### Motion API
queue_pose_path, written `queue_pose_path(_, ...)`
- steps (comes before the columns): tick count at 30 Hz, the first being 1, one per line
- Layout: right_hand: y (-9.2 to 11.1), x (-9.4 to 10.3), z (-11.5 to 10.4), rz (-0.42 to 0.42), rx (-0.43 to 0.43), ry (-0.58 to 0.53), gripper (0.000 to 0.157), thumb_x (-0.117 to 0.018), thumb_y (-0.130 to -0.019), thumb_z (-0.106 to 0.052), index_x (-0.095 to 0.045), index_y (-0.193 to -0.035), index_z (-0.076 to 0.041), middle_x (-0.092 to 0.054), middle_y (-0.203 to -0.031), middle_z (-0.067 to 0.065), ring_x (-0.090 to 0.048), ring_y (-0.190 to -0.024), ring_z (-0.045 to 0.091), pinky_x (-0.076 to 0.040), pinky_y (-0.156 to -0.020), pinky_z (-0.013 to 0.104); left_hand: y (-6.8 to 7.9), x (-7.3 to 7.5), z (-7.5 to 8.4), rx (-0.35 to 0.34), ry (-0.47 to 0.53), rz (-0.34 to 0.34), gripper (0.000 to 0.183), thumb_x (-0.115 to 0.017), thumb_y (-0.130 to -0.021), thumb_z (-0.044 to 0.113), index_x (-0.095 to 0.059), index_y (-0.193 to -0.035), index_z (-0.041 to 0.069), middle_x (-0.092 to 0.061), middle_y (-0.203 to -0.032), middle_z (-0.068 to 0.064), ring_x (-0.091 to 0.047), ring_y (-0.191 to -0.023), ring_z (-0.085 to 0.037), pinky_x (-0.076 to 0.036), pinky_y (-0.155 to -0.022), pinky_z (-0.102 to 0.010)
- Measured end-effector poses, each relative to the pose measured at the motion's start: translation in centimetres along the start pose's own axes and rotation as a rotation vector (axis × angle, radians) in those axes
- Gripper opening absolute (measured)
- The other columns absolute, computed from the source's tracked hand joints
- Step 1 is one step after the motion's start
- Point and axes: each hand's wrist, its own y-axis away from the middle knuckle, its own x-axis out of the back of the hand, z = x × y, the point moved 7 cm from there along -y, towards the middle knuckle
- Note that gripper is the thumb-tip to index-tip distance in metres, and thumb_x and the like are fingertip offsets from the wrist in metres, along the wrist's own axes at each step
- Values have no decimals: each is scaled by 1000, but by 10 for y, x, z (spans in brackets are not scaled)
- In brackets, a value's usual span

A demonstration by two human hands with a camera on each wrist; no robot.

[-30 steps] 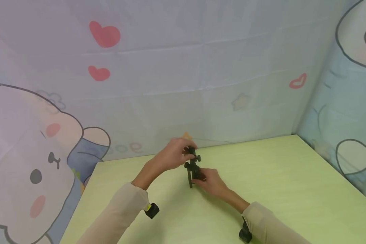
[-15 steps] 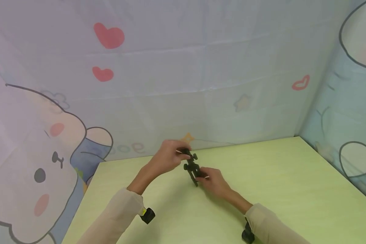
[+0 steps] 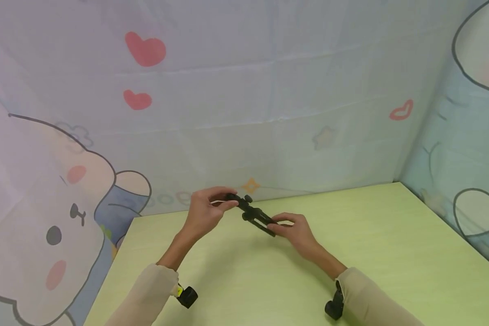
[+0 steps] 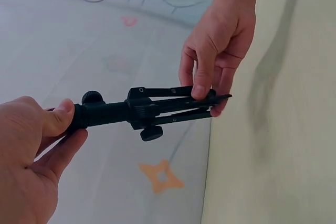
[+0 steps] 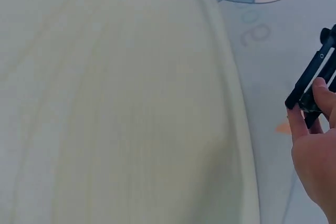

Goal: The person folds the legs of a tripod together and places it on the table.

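Note:
A small black tripod [image 3: 252, 213] with its legs folded together is held between both hands above the table, tilted with its head end up to the left. My left hand [image 3: 205, 210] pinches the head end between thumb and fingers; the left wrist view shows the thumb lying on the tripod's collar [image 4: 79, 116]. At the leg end, my right hand [image 3: 295, 233] pinches the feet with thumb and fingers. Two knobs stick out of the tripod, one a round knob [image 4: 151, 133] near the leg joint. The right wrist view shows only the leg ends [image 5: 310, 85] under the right thumb.
The light green table [image 3: 371, 235] lies beneath the hands. Behind it hangs a pale cloth backdrop [image 3: 269, 90] with printed hearts and cartoon animals, meeting the table's back edge. Small black cameras [image 3: 187, 297] are strapped at both wrists.
The tripod has gone from upright to strongly tilted, nearly lying level. My left hand has moved left and slightly down with the head end; my right hand has moved right and up with the legs.

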Motion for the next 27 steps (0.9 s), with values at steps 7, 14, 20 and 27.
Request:
queue_pose_path(7, 1, 11, -18, 20, 17, 103, 26, -80, -92, -7, -75, -116, 3, -68, -121, 18, -73, -106, 27, -60, -89, 36, 10, 9, -19, 79, 44, 5, 24, -83, -87, 1, -78, -110, 3, -75, -108, -13, -74, -99, -29, -60, -87, -31)
queue_pose_path(14, 2, 33, -37, 9, 82, 247, 24, -78, -93, -4, -75, -116, 1, -70, -119, 19, -72, -107, 30, -60, -89, 39, 25, 4, -47, 154, 37, -35, 23, -83, -86, -2, -78, -109, -1, -75, -106, -15, -74, -98, -29, -61, -85, -30)
queue_pose_path(20, 3, 41, -56, -3, 201, 434, 21, -80, -92, -8, -78, -113, -6, -75, -111, 10, -74, -97, 24, -61, -80, 35, 38, -4, -66, 237, 24, -57, 24, -83, -86, 0, -79, -109, 3, -76, -106, -11, -75, -97, -27, -61, -81, -30)
queue_pose_path(27, 6, 41, -61, -15, 289, 510, 17, -80, -89, 0, -78, -105, -5, -75, -102, 8, -75, -92, 26, -61, -78, 28, 46, -19, -80, 254, 73, -83, 25, -83, -85, -5, -77, -108, -2, -74, -108, -18, -74, -97, -33, -62, -81, -30)
